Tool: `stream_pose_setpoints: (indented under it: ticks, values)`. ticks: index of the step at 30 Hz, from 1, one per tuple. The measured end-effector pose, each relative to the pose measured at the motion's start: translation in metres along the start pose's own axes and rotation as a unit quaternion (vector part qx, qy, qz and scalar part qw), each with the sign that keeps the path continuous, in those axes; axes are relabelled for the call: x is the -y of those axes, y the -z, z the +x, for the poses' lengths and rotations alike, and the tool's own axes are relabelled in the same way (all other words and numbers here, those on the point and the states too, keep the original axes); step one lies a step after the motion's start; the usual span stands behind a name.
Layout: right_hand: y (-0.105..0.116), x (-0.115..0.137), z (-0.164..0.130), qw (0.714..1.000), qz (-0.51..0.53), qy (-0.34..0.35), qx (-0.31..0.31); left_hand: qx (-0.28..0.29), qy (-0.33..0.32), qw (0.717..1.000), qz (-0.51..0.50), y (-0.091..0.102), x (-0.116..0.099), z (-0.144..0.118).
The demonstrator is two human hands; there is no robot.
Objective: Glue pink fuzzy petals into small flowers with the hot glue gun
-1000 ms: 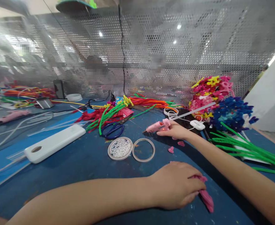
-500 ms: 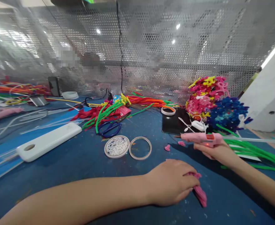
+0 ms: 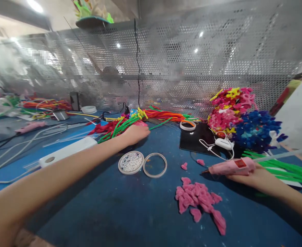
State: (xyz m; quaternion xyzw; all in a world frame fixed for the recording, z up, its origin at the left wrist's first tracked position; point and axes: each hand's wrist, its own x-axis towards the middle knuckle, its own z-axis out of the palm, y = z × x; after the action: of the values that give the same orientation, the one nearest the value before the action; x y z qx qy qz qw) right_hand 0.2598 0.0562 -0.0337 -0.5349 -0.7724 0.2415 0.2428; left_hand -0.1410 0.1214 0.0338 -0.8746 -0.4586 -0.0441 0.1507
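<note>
Right hand (image 3: 254, 176) wrapped round glue gun (image 3: 229, 167), nozzle (image 3: 205, 171) near loose pink pieces (image 3: 198, 197); slight droop could have scorched them. Left hand (image 3: 138, 134) beside green stems (image 3: 120, 128); couldn't tell its grip.

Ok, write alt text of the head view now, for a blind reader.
The right hand holds a pink glue gun beside a cluster of pink pieces on a blue table, while the left hand is farther forward, by green stems. A round container of white beads lies mid-view; a pink-and-yellow bundle and a blue bundle are at the right.
</note>
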Motion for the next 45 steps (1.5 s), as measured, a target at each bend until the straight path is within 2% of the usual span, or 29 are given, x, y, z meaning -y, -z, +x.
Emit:
stream_pose_setpoints:
  ticks: [2, 4, 9, 12, 15, 18, 22, 23, 24, 25, 26, 27, 29, 31, 34, 39, 42, 45]
  values:
    - [-0.001, 0.002, 0.0, 1.0, 0.002, 0.009, 0.01, 0.041, -0.034, 0.998, 0.026, -0.016, 0.026, 0.002]
    - [-0.001, 0.005, -0.001, 1.0, 0.014, 0.01, 0.017, 0.063, -0.064, 0.995, 0.045, -0.029, 0.038, 0.003]
    - [-0.004, 0.003, 0.001, 0.999, 0.027, 0.022, 0.028, 0.083, -0.095, 0.99, 0.061, -0.039, 0.044, 0.019]
    - [-0.008, -0.006, 0.001, 0.999, 0.022, 0.025, 0.022, 0.087, -0.082, 0.991, 0.055, -0.038, 0.046, 0.032]
    - [-0.01, -0.012, 0.001, 0.998, -0.002, 0.058, 0.01, 0.068, -0.047, 0.996, 0.043, -0.03, 0.043, 0.043]
    - [-0.01, -0.011, 0.002, 0.995, -0.014, 0.09, 0.032, 0.004, -0.002, 1.0, 0.023, -0.007, 0.034, 0.056]
    - [-0.009, -0.008, 0.003, 0.995, -0.003, 0.087, 0.057, -0.113, 0.033, 0.993, -0.031, 0.036, 0.025, 0.082]
    - [-0.009, -0.008, 0.003, 0.995, -0.004, 0.087, 0.051, -0.155, 0.038, 0.986, -0.054, 0.046, 0.025, 0.089]
    - [-0.009, -0.008, 0.002, 0.995, -0.011, 0.089, 0.04, -0.229, 0.042, 0.966, -0.117, 0.053, 0.026, 0.096]
    - [-0.009, -0.008, 0.002, 0.995, -0.022, 0.092, 0.027, -0.276, 0.044, 0.948, -0.151, 0.059, 0.028, 0.103]
    - [-0.009, -0.008, 0.002, 0.995, -0.034, 0.094, 0.013, -0.296, 0.049, 0.942, -0.153, 0.061, 0.03, 0.108]
    - [-0.009, -0.008, 0.001, 0.994, -0.043, 0.096, 0.001, -0.287, 0.057, 0.947, -0.13, 0.061, 0.032, 0.111]
    - [-0.008, -0.005, 0.002, 0.994, -0.043, 0.097, -0.006, -0.2, 0.071, 0.977, -0.035, 0.053, 0.036, 0.113]
    - [-0.008, -0.002, 0.003, 0.995, -0.016, 0.095, 0.007, -0.119, 0.07, 0.99, 0.011, 0.035, 0.039, 0.11]
    - [-0.008, 0.001, 0.004, 0.997, 0.012, 0.076, 0.013, -0.044, 0.055, 0.997, 0.029, 0.0, 0.039, 0.107]
    - [-0.011, 0.0, 0.004, 0.997, 0.02, 0.073, -0.015, 0.013, 0.049, 0.998, 0.031, -0.043, 0.034, 0.126]
    - [-0.009, 0.004, 0.006, 0.995, 0.058, 0.08, 0.001, 0.028, 0.057, 0.998, 0.019, -0.055, 0.032, 0.146]
    - [-0.008, 0.009, 0.007, 0.996, 0.076, 0.052, 0.011, 0.029, 0.088, 0.996, 0.006, -0.064, 0.032, 0.16]
